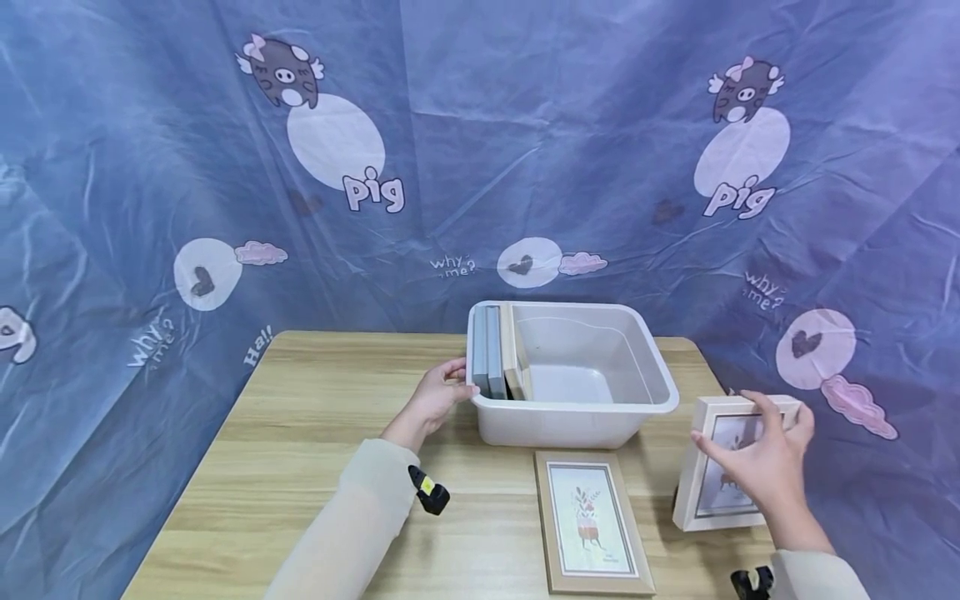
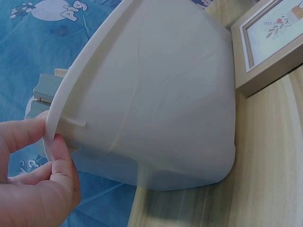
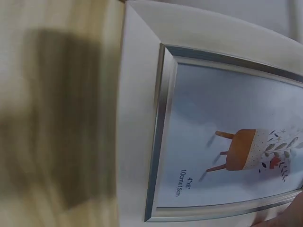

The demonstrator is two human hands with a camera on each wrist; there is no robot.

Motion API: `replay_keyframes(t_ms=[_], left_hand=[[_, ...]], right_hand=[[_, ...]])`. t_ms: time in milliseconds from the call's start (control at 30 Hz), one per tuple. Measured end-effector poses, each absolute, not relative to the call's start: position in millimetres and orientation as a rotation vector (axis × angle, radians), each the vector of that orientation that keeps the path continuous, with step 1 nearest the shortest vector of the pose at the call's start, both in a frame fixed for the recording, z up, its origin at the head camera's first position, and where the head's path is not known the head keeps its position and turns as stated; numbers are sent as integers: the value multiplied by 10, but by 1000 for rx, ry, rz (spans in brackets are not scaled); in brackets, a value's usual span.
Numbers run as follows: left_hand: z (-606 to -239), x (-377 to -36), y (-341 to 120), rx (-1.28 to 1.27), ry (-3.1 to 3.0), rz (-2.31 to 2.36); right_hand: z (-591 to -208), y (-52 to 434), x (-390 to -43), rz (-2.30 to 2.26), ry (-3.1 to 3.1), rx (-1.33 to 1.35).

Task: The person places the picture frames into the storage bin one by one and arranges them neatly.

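Note:
My left hand [image 1: 435, 400] pinches the left front rim of a light grey plastic bin [image 1: 562, 427], as the left wrist view also shows. Inside, at the bin's left side, stand blue-grey frames [image 1: 487, 358] and cream-coloured ones [image 1: 512, 346], upright side by side. My right hand [image 1: 776, 458] grips a white picture frame [image 3: 137, 118] by its upper part, thumb on the left edge. The frame is held nearly upright to the right of the bin, its plant print facing me. Only a bit of that hand shows in the right wrist view.
A light wood picture frame [image 1: 551, 533] lies face up on the wooden table [image 1: 315, 425], in front of the bin. Behind the table hangs a blue cloth [image 1: 450, 167] printed with pigs, which also runs along the right side.

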State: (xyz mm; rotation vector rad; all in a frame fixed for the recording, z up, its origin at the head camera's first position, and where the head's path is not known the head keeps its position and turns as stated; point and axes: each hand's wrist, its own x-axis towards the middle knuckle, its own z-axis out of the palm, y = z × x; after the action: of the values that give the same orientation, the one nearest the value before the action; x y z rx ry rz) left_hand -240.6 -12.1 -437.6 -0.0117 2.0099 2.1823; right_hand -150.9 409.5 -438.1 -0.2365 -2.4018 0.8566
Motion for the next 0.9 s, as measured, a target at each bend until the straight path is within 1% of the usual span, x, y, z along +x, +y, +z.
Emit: replay_keyframes(t_ms=[367,667,900], left_hand=[[-4388,-2412,-118,-11,1991,2200],[-4376,-2423,-121,-47,2030,2170],[-4368,-2416,-122,-37,2021,2178]], right_hand=[[-3779,4087,-1593,806,-2168,87],[-3250,3922,-1708,781,-2100,289],[-2982,3725,-1858,720,-2061,426]])
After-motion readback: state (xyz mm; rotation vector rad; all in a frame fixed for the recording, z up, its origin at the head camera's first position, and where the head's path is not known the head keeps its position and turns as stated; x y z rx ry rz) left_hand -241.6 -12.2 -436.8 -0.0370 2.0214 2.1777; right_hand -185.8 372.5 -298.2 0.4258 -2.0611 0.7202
